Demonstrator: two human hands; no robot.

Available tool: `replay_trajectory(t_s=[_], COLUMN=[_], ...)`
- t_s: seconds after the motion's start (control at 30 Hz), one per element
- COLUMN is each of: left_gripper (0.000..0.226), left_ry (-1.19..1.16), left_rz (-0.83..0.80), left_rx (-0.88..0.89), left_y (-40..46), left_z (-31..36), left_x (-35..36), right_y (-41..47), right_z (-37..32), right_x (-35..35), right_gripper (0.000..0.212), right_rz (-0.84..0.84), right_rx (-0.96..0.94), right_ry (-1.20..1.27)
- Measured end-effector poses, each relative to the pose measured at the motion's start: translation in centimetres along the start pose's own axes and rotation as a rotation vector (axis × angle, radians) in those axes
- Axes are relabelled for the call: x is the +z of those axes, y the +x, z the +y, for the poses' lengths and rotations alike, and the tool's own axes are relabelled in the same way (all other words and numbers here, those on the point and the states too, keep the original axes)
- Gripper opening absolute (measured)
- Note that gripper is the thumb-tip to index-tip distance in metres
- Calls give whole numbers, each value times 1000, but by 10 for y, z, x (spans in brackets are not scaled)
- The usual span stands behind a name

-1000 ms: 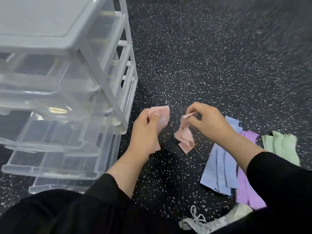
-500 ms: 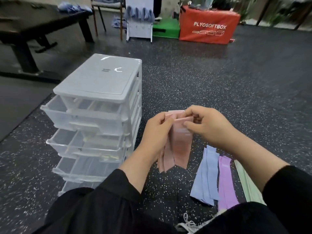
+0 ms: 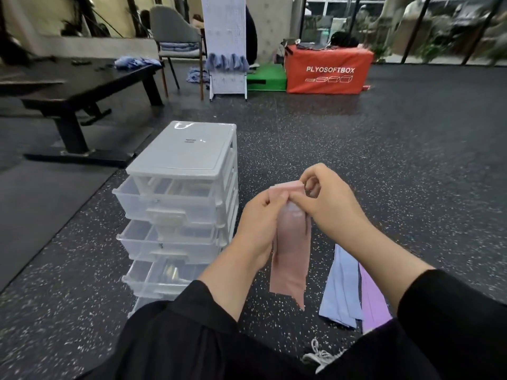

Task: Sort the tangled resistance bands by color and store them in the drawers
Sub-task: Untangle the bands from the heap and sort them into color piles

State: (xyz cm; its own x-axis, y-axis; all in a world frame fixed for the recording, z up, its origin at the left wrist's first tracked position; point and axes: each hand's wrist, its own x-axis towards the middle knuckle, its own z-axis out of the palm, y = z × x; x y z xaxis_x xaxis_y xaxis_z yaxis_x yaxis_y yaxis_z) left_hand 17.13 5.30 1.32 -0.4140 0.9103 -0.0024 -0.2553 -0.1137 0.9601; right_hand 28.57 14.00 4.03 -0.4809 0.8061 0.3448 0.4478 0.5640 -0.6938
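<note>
Both hands are raised close together over the speckled floor (image 3: 384,160). The left hand (image 3: 258,223) and the right hand (image 3: 329,204) each pinch the top edge of the pink resistance bands (image 3: 290,259), which hang straight down between them, clear of the floor. A blue band (image 3: 340,292) and a purple band (image 3: 373,303) lie flat, side by side, on the floor to the right. The clear plastic drawer unit (image 3: 181,204) stands to the left, its drawers pulled partly out.
</note>
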Motion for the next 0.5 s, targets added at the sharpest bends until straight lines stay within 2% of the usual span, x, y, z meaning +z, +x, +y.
replay_trajectory(t_s=[0.07,0.13,0.23,0.37,0.43,0.5], left_gripper=[24,23,22,27,27,22], left_ry=[43,90,170,482,507,407], left_rz=[44,51,5,-119,-137,-114], left_rx=[25,67,161,352,414,441], left_y=[0,1,2,2,6,9], left_z=[5,17,36,54,63,71], left_x=[4,9,22,40,46,50], right_y=[-10,-22,-36,-35,-32,-29], right_z=[2,6,5,-6,-10,-12], right_x=[-2,-4,-6,-8,-11,-15], right_gripper=[38,44,33,24,26,21], right_rz=[-1,-66,-140,-116,-79,-35], right_rx=[83,144,104,34,39,56], right_ry=[153,309,320,382,472,539])
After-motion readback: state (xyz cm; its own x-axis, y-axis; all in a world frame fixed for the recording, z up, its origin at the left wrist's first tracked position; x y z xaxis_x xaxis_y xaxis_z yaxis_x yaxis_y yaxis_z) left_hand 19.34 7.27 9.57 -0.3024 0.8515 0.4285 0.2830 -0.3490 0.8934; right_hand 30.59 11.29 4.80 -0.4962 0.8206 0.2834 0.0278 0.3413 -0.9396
